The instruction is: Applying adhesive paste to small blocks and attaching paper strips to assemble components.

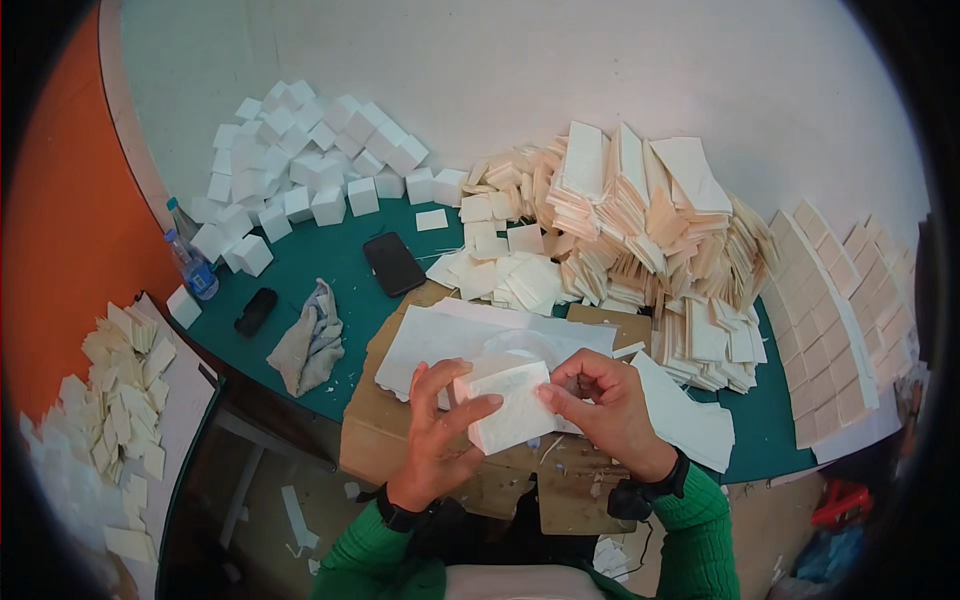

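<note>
A small white box-shaped block (512, 408) is held up in front of me, over the work area. My left hand (432, 440) grips its left side, with the thumb across the front face and the fingers behind the upper left edge. At the block's right edge, my right hand (608, 405) pinches with thumb and forefinger, the other fingers curled. Just behind the block, a round whitish dish (520, 345) rests on white sheets (440, 335). Below these lies a worn cardboard sheet (370, 425) with scraps on it.
Many white cubes (325, 175) are heaped at the back left. Piles of cream cut sheets (600, 215) fill the back right. A dark phone (394, 264), grey cloth (308, 340), black object (256, 312) and water bottle (192, 265) occupy the green table (345, 250). Tiled panels (815, 320) lean at right.
</note>
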Motion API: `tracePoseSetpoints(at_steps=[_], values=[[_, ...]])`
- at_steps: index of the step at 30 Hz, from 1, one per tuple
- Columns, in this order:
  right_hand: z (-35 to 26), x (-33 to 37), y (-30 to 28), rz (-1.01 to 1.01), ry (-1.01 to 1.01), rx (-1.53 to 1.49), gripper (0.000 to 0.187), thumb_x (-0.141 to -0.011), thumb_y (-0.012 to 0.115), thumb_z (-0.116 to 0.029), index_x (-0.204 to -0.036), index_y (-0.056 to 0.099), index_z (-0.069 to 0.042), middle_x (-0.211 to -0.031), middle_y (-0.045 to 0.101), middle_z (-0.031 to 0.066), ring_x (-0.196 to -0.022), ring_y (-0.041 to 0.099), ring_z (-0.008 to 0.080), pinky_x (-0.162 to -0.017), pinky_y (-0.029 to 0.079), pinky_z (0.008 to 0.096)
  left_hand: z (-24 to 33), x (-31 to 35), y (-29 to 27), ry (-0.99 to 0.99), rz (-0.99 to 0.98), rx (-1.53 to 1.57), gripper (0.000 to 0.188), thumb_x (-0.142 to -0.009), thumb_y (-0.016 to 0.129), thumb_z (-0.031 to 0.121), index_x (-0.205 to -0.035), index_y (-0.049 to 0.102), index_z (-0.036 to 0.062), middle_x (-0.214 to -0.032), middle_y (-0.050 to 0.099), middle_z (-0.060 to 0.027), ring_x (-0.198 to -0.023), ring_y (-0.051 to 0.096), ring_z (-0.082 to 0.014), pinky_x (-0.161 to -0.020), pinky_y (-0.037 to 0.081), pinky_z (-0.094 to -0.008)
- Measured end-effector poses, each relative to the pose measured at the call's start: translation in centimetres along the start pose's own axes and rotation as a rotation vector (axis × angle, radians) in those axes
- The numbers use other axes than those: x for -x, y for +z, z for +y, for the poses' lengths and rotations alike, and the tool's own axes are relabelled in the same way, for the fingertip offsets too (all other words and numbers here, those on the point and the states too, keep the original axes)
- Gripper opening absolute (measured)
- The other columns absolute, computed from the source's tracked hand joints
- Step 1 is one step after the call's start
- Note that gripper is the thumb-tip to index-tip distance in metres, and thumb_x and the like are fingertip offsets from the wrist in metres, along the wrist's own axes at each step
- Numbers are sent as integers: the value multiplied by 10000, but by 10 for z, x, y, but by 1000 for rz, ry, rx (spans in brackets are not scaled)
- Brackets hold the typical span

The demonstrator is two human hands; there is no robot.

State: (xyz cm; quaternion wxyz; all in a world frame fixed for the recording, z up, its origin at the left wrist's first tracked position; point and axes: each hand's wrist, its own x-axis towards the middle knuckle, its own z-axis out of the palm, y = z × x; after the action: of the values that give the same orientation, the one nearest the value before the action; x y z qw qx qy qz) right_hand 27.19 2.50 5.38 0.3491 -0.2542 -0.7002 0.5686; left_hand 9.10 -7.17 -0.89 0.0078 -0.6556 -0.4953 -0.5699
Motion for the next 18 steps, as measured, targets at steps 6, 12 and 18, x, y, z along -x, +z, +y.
tracePoseSetpoints(at_steps=[6,12,18], values=[[0,-1,0,-5,6,35,113,-838,694,-59,-839,593,-10,-731,600,-22,-636,500,8,-561,390,162,-2,2,-1,7,-5,19,707,-474,682,-80,-1123,611,191,-1311,424,-129,-1219,438,-334,-1067,177,-569],[2,0,-1,-27,-14,110,134,-823,703,-39,-862,577,-15,-773,602,-18,-652,500,6,-565,392,163,-3,3,0,12,0,48,692,-496,706,-63,-1132,590,184,-1322,423,-137,-1224,436,-339,-1073,167,-574],[3,0,4,13,-293,363,302,-823,692,-116,-1073,560,-8,-1082,588,117,-904,569,177,-764,456,286,-2,2,1,-9,23,70,673,-521,748,-27,-1139,572,173,-1323,429,-147,-1225,435,-342,-1080,169,-569]])
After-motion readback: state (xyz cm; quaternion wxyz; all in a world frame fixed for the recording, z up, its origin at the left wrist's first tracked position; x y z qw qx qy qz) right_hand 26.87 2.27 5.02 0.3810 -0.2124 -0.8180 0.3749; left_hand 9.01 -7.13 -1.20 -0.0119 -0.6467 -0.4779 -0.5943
